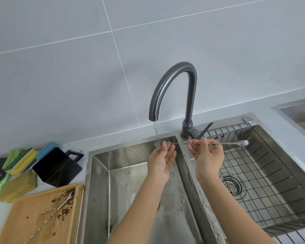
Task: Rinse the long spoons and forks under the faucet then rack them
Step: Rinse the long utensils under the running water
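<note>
L hand (163, 160) fingertips are pinching the stirrer (181, 143) just behind its fork end, which is sitting in the stream under the faucet (173, 88); R hand (207, 155) is pinching the shaft mid-length. The long axis is running level, left to right, w/ the spoon end poking out past the R fingers over the rack (264, 173). R hand is nearer the rack, so it is likely doing the racking; another stirrer (49, 215) is waiting on the board (33, 217), down-left of the L hand.

Long fork (202, 143) level (tines under stream).
</note>
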